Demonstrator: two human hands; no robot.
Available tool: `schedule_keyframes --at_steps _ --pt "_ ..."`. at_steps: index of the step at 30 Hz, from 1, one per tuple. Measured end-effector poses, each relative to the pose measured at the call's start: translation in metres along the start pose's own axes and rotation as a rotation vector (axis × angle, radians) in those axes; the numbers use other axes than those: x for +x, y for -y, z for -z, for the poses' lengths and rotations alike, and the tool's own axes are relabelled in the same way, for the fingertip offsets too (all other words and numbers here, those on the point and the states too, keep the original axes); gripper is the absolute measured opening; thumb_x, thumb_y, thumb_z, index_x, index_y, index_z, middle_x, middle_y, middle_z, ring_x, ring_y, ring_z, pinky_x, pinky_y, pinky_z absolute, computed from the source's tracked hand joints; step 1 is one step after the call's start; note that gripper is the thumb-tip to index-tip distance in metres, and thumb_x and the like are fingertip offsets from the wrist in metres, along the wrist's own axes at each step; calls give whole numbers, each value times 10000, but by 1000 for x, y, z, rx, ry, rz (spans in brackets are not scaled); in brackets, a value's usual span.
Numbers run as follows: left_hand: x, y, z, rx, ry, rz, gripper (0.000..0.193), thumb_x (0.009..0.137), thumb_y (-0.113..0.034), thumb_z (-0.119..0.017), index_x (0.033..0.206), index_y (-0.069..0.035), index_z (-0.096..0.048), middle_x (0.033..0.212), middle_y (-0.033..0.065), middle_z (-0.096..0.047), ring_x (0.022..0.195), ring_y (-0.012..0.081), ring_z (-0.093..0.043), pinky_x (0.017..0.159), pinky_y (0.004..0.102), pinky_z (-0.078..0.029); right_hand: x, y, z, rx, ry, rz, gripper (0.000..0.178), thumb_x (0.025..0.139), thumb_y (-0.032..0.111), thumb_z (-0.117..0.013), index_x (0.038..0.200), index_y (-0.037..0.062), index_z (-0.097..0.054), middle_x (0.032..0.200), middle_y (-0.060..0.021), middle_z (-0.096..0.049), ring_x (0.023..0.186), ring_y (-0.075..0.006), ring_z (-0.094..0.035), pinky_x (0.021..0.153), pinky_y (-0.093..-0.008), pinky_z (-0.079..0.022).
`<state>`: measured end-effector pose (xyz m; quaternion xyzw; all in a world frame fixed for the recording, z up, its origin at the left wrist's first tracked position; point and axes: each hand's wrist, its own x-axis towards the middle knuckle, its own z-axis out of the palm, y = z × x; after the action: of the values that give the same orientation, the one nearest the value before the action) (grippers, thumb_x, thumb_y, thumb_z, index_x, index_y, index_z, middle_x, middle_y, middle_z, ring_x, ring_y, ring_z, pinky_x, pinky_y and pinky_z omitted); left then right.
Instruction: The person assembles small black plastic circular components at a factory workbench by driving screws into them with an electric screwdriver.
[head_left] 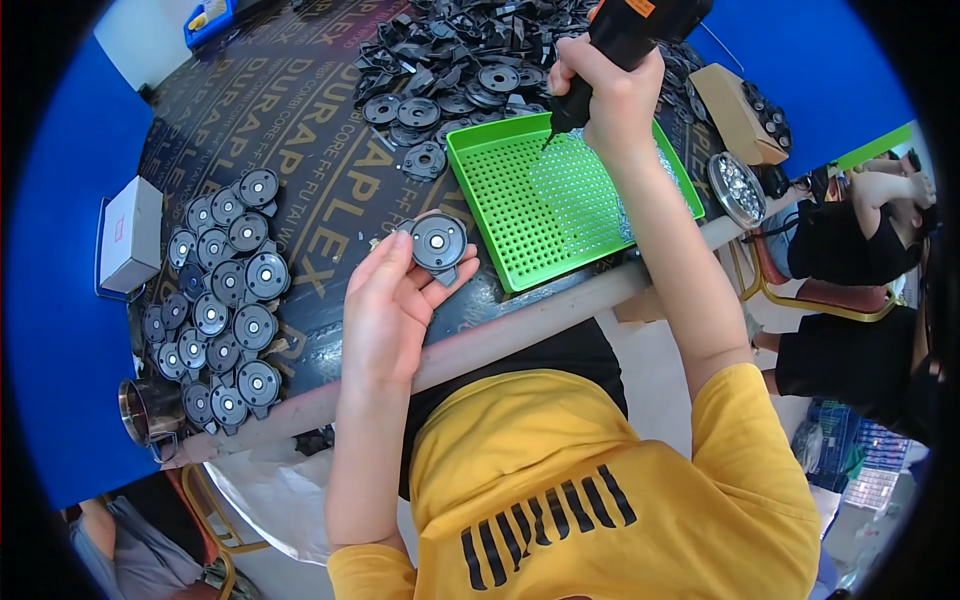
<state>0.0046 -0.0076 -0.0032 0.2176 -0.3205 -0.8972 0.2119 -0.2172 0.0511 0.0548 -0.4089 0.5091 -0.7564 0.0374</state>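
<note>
A person in a yellow shirt works at a dark table (300,190). The left hand (385,300) pinches a round dark grey disc part (438,243) between thumb and fingertips, just left of the green perforated tray (520,250). The right hand (605,90), fingers wrapped tight together, grips an orange-and-black electric screwdriver (620,35) with its tip over the tray's upper part. Far left of the tray, finished discs (225,290) lie stacked in rows; behind the tray sits a loose heap of black parts (470,60). A cardboard box (735,110) stands right of the tray.
</note>
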Motion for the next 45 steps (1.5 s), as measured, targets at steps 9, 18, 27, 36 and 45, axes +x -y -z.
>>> schedule_keyframes --at_steps 9,18,27,36,45 --pt "-1 -1 0 14 22 8 367 916 -183 -370 1150 97 -412 1033 219 -545 949 304 -562 841 395 -477 0 -1 -1 -25 4 -11 71 706 -10 -555 680 -4 -490 542 -63 -477 463 -167 -501 473 -294 -411" --pt "-1 1 -1 28 34 1 313 928 -178 -367 1088 80 -443 1007 168 -547 925 263 -569 847 388 -470 6 15 -23 1042 436 190 281 762 129 -580 947 23 -398 565 -58 -469 417 -155 -466 409 -265 -401" --pt "2 3 2 11 51 -21 263 928 -153 -365 1020 69 -472 984 140 -558 902 213 -574 845 377 -476 -58 71 -58 125 458 -31 364 794 4 -405 1133 48 -279 633 -66 -430 487 -150 -455 515 -313 -397" --pt "-1 -1 -4 -13 26 -12 246 928 -139 -362 1009 61 -481 972 121 -560 881 182 -572 840 360 -484 -64 60 -74 285 313 30 72 686 -71 -582 677 -16 -536 590 -14 -546 496 -69 -539 478 -186 -416" --pt "-3 -3 -4 57 -5 -27 255 931 -132 -348 1017 62 -490 962 116 -574 871 177 -581 813 331 -489 -74 54 -77 193 377 -16 236 715 -79 -520 896 35 -418 621 -33 -506 502 -96 -491 505 -239 -426"
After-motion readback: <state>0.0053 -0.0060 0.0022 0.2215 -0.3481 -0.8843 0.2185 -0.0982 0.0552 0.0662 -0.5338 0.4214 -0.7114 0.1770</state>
